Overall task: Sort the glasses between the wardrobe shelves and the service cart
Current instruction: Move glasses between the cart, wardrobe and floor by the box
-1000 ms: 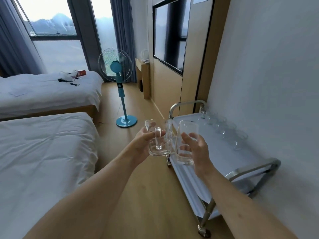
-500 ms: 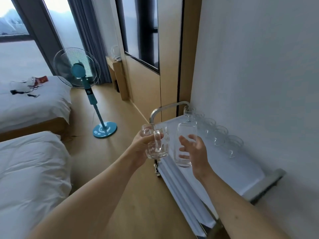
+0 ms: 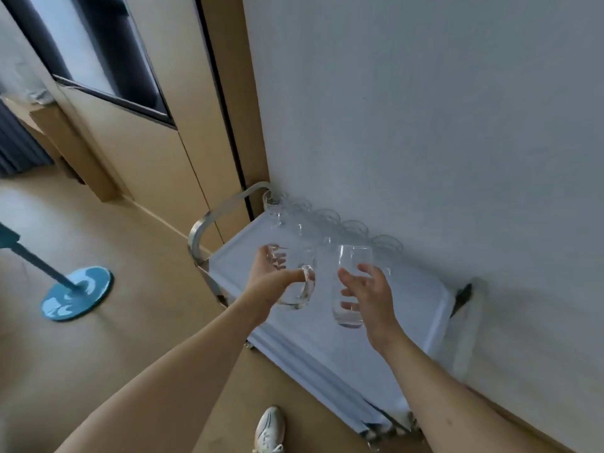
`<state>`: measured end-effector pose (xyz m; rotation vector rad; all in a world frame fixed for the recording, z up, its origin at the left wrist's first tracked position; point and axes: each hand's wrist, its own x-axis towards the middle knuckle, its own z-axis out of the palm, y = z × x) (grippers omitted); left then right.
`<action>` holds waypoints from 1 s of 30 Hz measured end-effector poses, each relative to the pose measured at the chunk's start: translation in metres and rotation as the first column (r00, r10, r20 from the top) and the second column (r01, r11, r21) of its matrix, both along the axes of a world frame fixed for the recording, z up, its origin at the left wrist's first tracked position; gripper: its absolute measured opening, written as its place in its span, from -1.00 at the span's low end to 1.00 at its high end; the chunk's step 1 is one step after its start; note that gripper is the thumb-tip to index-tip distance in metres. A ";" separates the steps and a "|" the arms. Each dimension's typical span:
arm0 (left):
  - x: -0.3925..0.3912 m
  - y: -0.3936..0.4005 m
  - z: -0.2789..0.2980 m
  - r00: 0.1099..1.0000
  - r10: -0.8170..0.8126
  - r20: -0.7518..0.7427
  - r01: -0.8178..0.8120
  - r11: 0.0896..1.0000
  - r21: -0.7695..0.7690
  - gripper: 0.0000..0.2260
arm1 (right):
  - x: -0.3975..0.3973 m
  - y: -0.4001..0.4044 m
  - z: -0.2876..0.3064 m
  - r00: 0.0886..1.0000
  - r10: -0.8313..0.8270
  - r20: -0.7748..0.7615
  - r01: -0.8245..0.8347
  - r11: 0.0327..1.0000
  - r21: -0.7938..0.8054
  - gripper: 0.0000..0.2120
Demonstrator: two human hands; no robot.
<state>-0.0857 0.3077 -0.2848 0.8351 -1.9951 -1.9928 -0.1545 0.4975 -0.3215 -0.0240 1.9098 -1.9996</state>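
Nearing cart (image 3: pixel 408 308), hands (image 3: pixel 271 282) holding glasses (image 3: pixel 351 289) lower

Service cart (image 3: pixel 418 299) against wall (image 3: pixel 441 125), row of glasses (image 3: pixel 330 220) along its back, fan base (image 3: pixel 76 294) left on floor.

Head view — steeply down, close over cart (image 3: pixel 421 308)

Clear mug (image 3: pixel 294 276) and tumbler (image 3: pixel 351 286) above cart (image 3: pixel 421 299), upright
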 end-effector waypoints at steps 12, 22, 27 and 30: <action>-0.104 -0.019 -0.085 0.846 -0.464 0.264 0.533 0.762 -0.369 0.07 | -0.020 -0.011 -0.047 0.886 -0.457 0.076 0.442 0.883 0.156 -0.28; -0.124 0.014 -0.127 0.746 -0.561 0.359 0.666 0.635 -0.391 0.19 | -0.007 0.017 -0.072 0.793 -0.600 0.103 0.553 0.782 0.288 -0.38; -0.128 0.036 -0.139 0.781 -0.513 0.358 0.625 0.655 -0.425 0.06 | -0.004 0.034 -0.086 0.792 -0.602 0.107 0.550 0.777 0.307 -0.41; -0.127 0.042 -0.146 0.787 -0.512 0.344 0.617 0.653 -0.439 -0.04 | -0.005 0.040 -0.091 0.785 -0.608 0.116 0.553 0.772 0.313 -0.39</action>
